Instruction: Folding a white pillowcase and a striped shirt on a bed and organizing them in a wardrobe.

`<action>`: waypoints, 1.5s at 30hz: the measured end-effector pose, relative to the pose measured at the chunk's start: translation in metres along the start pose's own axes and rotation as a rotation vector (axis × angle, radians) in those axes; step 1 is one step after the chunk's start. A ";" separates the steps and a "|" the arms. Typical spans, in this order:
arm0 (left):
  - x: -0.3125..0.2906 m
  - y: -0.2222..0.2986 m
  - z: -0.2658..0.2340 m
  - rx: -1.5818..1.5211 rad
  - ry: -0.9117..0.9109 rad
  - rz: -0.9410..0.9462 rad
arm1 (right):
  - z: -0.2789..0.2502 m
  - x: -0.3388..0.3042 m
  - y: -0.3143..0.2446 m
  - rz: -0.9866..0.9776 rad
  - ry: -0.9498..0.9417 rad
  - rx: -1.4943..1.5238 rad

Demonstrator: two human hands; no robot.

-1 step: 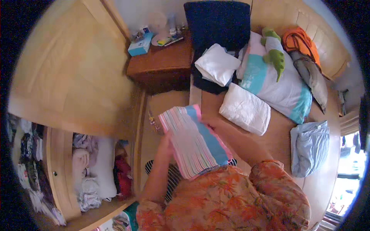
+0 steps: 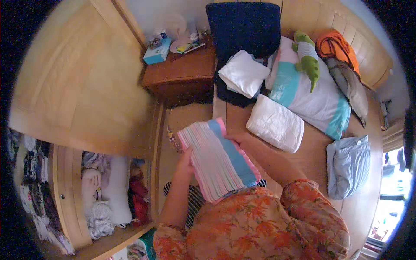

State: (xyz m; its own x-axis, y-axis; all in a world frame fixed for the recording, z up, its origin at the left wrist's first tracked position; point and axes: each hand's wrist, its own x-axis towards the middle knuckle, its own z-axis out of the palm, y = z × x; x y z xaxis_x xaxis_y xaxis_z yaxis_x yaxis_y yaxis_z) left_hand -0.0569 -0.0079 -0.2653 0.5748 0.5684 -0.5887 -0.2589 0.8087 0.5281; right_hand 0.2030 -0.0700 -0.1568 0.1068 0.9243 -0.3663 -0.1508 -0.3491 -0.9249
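Observation:
In front of my body hangs a folded striped towel [image 2: 216, 158], with thin pink, white and green lines, a blue band and a pink border. My left hand [image 2: 185, 161] grips its left edge; the fingertips are partly hidden behind the fabric. On the opposite side, my right hand [image 2: 237, 139] is closed on the pink border near the upper right corner. The towel's lower end reaches my orange patterned shirt. Right of it, on the wooden bed surface, lies a folded white cloth [image 2: 275, 123].
Folded white cloths [image 2: 244, 73] are stacked by a dark blue upright panel [image 2: 244, 30]. A pillow [image 2: 318, 97] carries a green plush crocodile [image 2: 308, 63]. Folded light-blue garment [image 2: 348, 167] at right. Left: open wardrobe with clothes [image 2: 113, 190], brown nightstand [image 2: 180, 71] with tissue box [image 2: 157, 52].

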 end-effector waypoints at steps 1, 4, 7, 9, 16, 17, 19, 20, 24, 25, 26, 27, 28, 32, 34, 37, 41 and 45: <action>0.002 0.012 0.012 0.006 -0.004 -0.004 | -0.020 0.015 -0.034 -0.043 0.025 -0.056; 0.003 0.068 0.054 0.154 -0.038 0.197 | -0.032 0.037 -0.009 -0.139 0.089 -0.169; -0.029 0.142 0.116 0.295 -0.039 0.469 | -0.069 0.075 -0.051 -0.341 -0.148 0.082; -0.066 0.178 0.147 0.366 -0.051 0.690 | -0.049 0.032 -0.132 -0.420 -0.062 0.129; -0.119 0.151 0.118 1.151 0.228 1.304 | -0.059 -0.054 -0.134 -0.937 0.323 -0.880; -0.111 0.134 0.048 0.956 -0.059 0.922 | -0.064 -0.062 -0.112 -1.040 0.391 -1.412; -0.127 0.089 0.077 1.139 -0.275 0.714 | -0.081 -0.095 -0.043 -0.672 -0.127 -0.307; -0.129 0.057 0.061 1.394 -0.466 1.221 | -0.074 -0.112 -0.022 -0.760 -0.158 -0.520; -0.144 -0.045 0.018 1.344 -0.412 0.930 | -0.053 -0.151 0.082 -0.606 -0.292 -0.767; -0.136 -0.064 -0.003 1.313 -0.391 0.790 | -0.048 -0.154 0.109 -0.583 -0.325 -0.710; -0.134 -0.066 0.003 1.277 -0.374 0.650 | -0.043 -0.155 0.112 -0.556 -0.353 -0.653; -0.135 -0.060 0.004 1.368 -0.370 0.856 | -0.044 -0.165 0.110 -0.334 -0.259 -0.652; -0.144 -0.049 0.020 1.367 -0.370 0.851 | -0.044 -0.166 0.114 -0.330 -0.260 -0.649; -0.157 -0.023 0.053 1.480 -0.433 0.790 | -0.043 -0.168 0.093 -0.491 -0.231 -0.535; -0.159 -0.023 0.055 1.487 -0.434 0.754 | -0.046 -0.172 0.088 -0.465 -0.298 -0.548; -0.161 -0.022 0.046 1.492 -0.501 0.804 | -0.054 -0.174 0.104 -0.518 -0.356 -0.463; -0.153 -0.021 0.041 1.518 -0.287 0.481 | -0.059 -0.166 0.134 -0.270 -0.195 -0.341; -0.118 -0.020 0.044 1.083 -0.024 0.342 | -0.059 -0.137 0.123 0.155 -0.085 -0.116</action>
State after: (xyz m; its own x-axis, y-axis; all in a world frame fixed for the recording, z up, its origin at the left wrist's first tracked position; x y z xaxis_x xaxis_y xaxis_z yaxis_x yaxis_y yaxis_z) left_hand -0.0859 -0.0980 -0.1795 0.6203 0.7221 -0.3063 0.3956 0.0492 0.9171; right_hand 0.2277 -0.2484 -0.2267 0.0072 0.8660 -0.5000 -0.0447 -0.4992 -0.8653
